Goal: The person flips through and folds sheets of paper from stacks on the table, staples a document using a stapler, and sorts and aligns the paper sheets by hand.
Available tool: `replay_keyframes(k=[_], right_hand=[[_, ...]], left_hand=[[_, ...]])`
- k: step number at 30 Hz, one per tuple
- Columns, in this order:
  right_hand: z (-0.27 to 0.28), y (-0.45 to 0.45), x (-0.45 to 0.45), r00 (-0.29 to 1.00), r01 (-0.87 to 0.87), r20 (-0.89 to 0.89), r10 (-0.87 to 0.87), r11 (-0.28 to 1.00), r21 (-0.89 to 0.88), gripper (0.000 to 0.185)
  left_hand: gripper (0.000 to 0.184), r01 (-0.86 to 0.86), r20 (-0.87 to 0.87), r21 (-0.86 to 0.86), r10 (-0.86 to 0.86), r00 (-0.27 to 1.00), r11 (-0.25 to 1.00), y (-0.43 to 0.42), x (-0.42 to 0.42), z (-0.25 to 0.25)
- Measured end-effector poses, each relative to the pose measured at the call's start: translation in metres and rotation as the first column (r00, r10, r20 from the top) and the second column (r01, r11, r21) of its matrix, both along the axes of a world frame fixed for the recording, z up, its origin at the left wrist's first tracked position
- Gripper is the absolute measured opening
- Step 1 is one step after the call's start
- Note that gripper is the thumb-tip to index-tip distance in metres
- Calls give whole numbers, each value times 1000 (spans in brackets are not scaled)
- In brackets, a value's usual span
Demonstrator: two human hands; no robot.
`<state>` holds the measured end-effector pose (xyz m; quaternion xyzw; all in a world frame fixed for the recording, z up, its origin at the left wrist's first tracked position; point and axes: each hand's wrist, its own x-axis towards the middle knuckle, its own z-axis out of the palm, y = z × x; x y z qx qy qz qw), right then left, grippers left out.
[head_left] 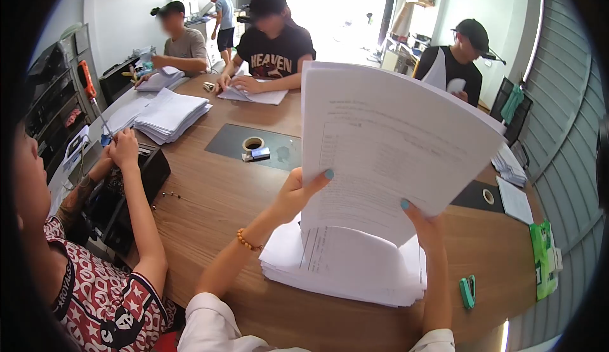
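Note:
A sheaf of printed paper (393,142) is held up in front of me, tilted, its lower edge just above the table stack. My left hand (298,194) grips its left lower edge, thumb on the near face. My right hand (424,224) pinches the bottom right edge in the same way. The fingers behind the sheets are hidden. Directly below lies a thick stack of paper (342,282), its upper sheets partly covered by the raised sheaf. To the right of this stack, a teal stapler (467,292) rests on the wooden table (209,225).
A tape roll (253,143) and small box (257,154) lie on a dark panel (222,141). At left, a co-worker holds a screwdriver (101,117) over an opened black computer case (143,174). Paper piles (168,117) and people handling sheets occupy the far side. A green packet (543,260) sits right.

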<state>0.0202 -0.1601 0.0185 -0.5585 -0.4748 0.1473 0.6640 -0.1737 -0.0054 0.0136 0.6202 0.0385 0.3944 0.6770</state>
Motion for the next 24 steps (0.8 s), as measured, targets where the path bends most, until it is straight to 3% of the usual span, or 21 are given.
replay_keyframes(k=[4,6,8,10,11,12,15,17,24], right_hand=[[-4,-6,7,1000,-15,26,16,998,-66,26],[-2,-7,5,999,-49,-16,50,997,60,24],[-4,-7,7,996,-48,-69,51,998,39,25],[-9,-7,11,991,-33,-128,34,999,15,25],[-14,-7,15,998,-34,-56,31,998,-51,26],[-15,-8,18,999,-32,17,34,993,-117,27],[-11,-9,16,998,-68,-18,66,988,-141,28],[-12,-10,15,998,-54,-21,52,988,-146,28],[-40,-9,22,994,-110,-4,112,973,-203,29]], left_hand=[[28,57,-69,-82,-62,996,995,0,8,-19],[28,6,-31,20,-6,1000,1000,-6,8,-10],[26,32,-20,18,-32,999,999,-7,9,-14],[25,-49,-83,15,50,995,999,-2,14,-34],[26,-125,-148,5,125,981,992,-8,16,-32],[26,-94,-155,1,93,983,996,-7,18,-34],[30,-27,-167,-54,17,986,998,-2,16,-38],[32,-74,-165,-91,58,985,993,-4,18,-38],[32,-11,-214,-33,4,977,999,2,18,-57]])
